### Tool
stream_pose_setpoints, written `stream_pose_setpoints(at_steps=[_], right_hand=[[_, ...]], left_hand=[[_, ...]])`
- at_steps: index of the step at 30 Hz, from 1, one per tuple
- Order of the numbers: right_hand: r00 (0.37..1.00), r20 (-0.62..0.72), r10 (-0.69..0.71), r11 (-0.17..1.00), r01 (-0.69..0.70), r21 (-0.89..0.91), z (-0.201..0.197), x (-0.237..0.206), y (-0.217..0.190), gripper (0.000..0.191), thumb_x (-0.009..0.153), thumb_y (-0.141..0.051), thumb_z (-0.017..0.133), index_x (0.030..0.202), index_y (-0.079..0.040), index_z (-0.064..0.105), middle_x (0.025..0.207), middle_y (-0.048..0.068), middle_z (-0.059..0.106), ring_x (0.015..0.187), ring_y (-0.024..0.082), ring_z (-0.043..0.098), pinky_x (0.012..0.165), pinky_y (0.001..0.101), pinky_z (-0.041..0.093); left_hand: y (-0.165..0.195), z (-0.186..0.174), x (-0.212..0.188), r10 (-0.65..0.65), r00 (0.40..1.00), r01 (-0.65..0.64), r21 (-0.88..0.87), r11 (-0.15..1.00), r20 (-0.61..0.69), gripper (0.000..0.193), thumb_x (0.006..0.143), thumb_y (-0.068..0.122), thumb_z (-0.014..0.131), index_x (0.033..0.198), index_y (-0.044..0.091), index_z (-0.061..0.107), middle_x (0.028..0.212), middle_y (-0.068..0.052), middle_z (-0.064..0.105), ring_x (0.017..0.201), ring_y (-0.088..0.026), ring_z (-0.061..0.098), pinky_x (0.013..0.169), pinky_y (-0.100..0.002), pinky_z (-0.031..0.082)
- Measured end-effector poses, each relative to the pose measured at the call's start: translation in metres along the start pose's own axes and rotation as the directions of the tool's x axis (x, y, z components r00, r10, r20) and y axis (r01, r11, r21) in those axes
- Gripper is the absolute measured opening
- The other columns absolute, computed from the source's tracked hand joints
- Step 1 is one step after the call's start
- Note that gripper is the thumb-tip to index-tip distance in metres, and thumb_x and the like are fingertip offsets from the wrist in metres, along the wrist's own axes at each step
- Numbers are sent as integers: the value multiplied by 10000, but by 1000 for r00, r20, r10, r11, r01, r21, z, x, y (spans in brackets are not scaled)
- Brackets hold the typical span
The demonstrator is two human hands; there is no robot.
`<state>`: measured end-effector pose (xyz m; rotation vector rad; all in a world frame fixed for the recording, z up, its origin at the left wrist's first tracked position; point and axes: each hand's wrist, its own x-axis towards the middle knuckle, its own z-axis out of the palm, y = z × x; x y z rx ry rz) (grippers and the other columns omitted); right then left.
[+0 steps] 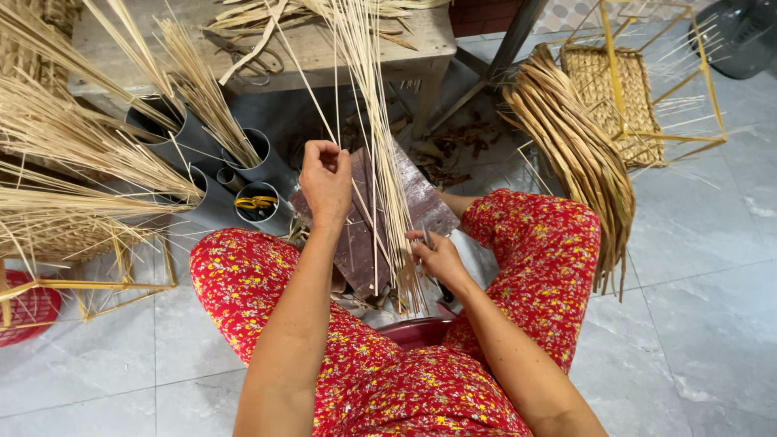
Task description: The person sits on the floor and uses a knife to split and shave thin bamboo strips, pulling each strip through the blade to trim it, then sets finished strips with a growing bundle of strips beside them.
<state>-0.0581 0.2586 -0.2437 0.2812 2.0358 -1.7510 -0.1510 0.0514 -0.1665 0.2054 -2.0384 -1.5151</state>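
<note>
My left hand (326, 180) is raised and pinches a thin pale straw strand (354, 194) that runs down across a dark brown board (360, 243) leaning between my knees. Lower down, my right hand (435, 254) grips the base of a bundle of long straw strands (380, 121) together with a small metal blade (426, 237). The bundle fans upward toward the wooden table. My legs in red flowered trousers frame the board.
Grey plastic tubes (259, 166) holding straw stand at the left, one with yellow-handled scissors (255, 202). A wooden table (421, 44) with scissors (243, 55) is ahead. A sheaf of flat brown reeds (579, 154) and a woven basket frame (615, 97) lie right. A red basket (28, 307) sits far left.
</note>
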Motion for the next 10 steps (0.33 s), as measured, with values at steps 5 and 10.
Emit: stream_pose_setpoints(at_steps=[5,10], right_hand=[[986,169,7,993,-27,113,3,-35,-8,405,970,-208,609,1365,-134,655,722,-24,636,478,38,418,423,219,301],[936,338,-96,994,75,76,-34,-51,-50,490,976,-321,677,1426,-129,651,765,-44,604,527,23,430,458,199,330]], left_hand=[[22,-7,-31,32,999,-27,-266,964,14,168,982,52,720,1074,35,580,898,-13,630,775,-82,578,707,-238,501],[42,-43,-78,-34,998,55,-481,875,53,188,1039,33,660,1220,49,613,1033,-18,644,859,-91,620,773,-247,551]])
